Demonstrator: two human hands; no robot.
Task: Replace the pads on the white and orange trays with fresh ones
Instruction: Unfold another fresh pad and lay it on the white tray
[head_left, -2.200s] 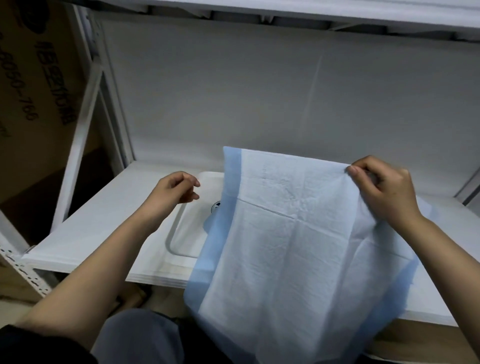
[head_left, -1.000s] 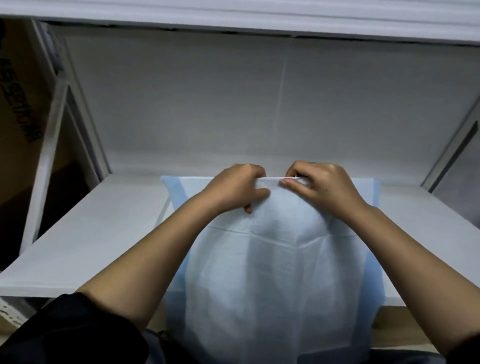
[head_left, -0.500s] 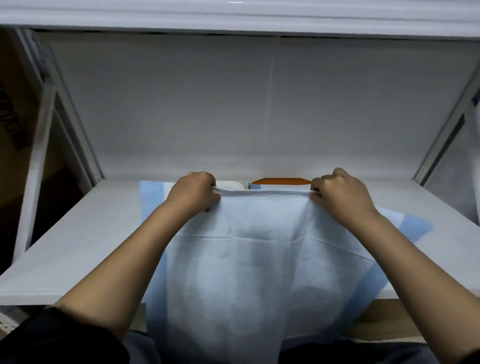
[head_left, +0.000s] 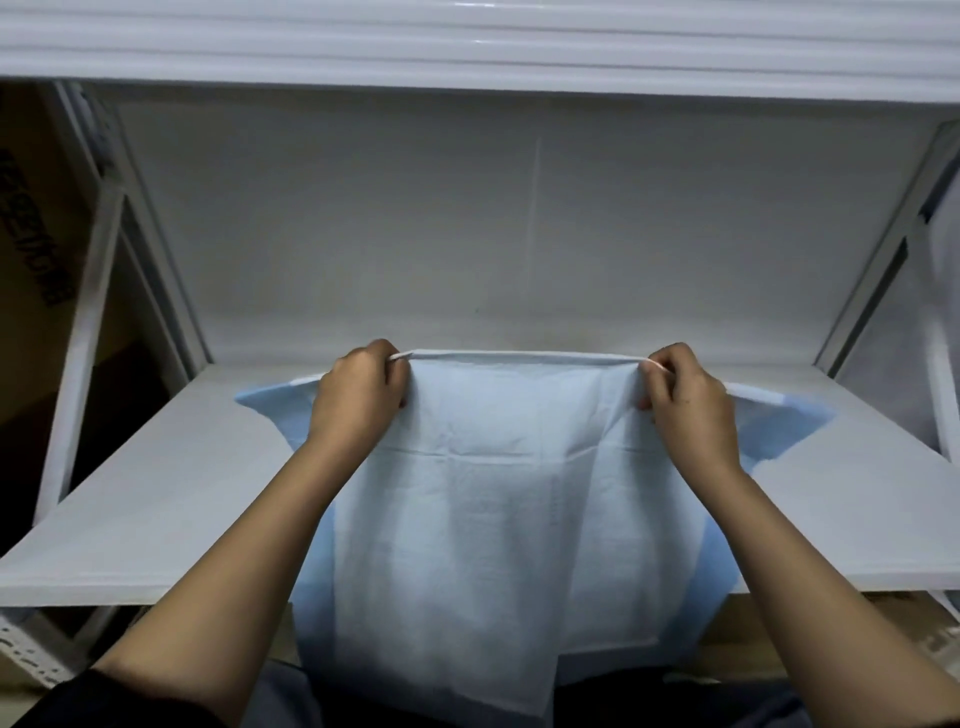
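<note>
Fresh pad (head_left: 498, 519), white middle with blue border, in the centre of the frame, spread over the shelf (head_left: 156, 493) and hanging past its front edge toward the bottom of the frame; far edge held taut and raised just above the shelf surface; blue corners drooping at centre left and centre right. Left hand (head_left: 358, 400) pinching the far edge at its left end, fingers curled over the fold; right hand (head_left: 685, 400) pinching the same edge at its right end, likewise curled; both hands level, well apart, the edge straight between them. Trays hidden beneath the pad, so white or orange underneath cannot be told.

Step in hand, by judgement: laying the pad flat over a tray. Best done by keeping the far edge tight and square to the back wall (head_left: 467, 234); lowering both ends together so no slack bunches in the middle; then drawing the hanging half back onto the shelf and smoothing outward from the centre crease. Risk of a skewed lay if one hand drops first; thin sheet likely to wrinkle or fold under itself at the blue corners.

Cardboard box (head_left: 36, 234) at upper left beyond the shelf frame; upper shelf edge (head_left: 467, 47) across the top.
</note>
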